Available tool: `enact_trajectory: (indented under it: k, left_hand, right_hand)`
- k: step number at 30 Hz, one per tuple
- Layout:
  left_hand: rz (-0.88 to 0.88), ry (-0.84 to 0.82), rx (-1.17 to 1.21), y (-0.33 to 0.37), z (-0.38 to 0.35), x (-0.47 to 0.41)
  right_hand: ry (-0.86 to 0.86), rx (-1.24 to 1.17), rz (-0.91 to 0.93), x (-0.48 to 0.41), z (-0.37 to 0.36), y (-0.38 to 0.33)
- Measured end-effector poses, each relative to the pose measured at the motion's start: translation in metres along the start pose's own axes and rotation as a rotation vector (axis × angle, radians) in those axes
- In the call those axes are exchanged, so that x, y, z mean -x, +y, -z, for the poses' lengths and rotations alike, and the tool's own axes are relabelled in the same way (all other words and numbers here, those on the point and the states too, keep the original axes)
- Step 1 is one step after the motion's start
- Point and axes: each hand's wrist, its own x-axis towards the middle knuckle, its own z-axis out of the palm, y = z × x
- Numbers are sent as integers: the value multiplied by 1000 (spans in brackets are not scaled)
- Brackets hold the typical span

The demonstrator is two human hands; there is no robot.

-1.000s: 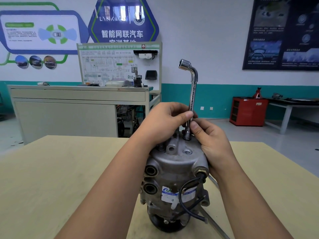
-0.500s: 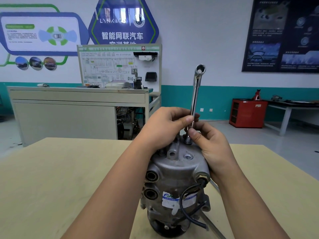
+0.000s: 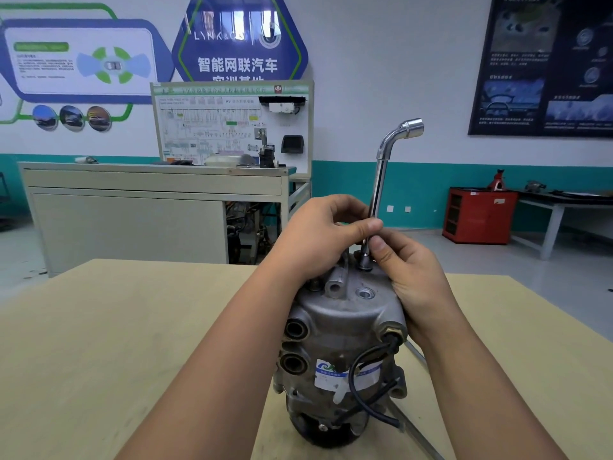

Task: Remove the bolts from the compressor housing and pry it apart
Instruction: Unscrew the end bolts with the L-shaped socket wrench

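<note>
A grey metal compressor [image 3: 345, 330] stands upright on the wooden table [image 3: 116, 343], with a black cable looping down its front. A chrome L-shaped socket wrench [image 3: 379, 171] stands vertically with its lower socket seated on a bolt at the far top of the housing. My left hand [image 3: 318, 237] pinches the wrench shaft between thumb and fingers. My right hand [image 3: 411, 277] pinches the shaft lower down, just above the socket, its palm against the housing's right side. The bolt itself is hidden under the socket. The bent top end of the wrench points right.
A long metal bar [image 3: 418, 426] lies on the table behind and to the right of the compressor. Beyond the table stand a grey workbench [image 3: 132, 210] with a training panel, a red cabinet [image 3: 477, 214] and a side table.
The wrench has turned about its shaft: its bent top end pointed left, then toward me, and now points right. Both hands stay on the shaft at the compressor top.
</note>
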Motion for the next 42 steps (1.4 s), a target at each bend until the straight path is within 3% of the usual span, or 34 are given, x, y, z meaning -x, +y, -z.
enact_trajectory:
  k: [9,17,34,42]
  left_hand:
    - [-22,20,-38,-5,0,-3]
    - [-62,-81,-7,-1,2,1]
    - [3,32,-17,-3,-1,-1]
    - [-40,-81,-31,0,2,0]
  right_hand:
    - [15,66,14,0,2,3]
    - [-17,-25,-5,0,-1,0]
    - [15,35,-10,1,0,1]
    - [-12,-75,-41,1,-2,1]
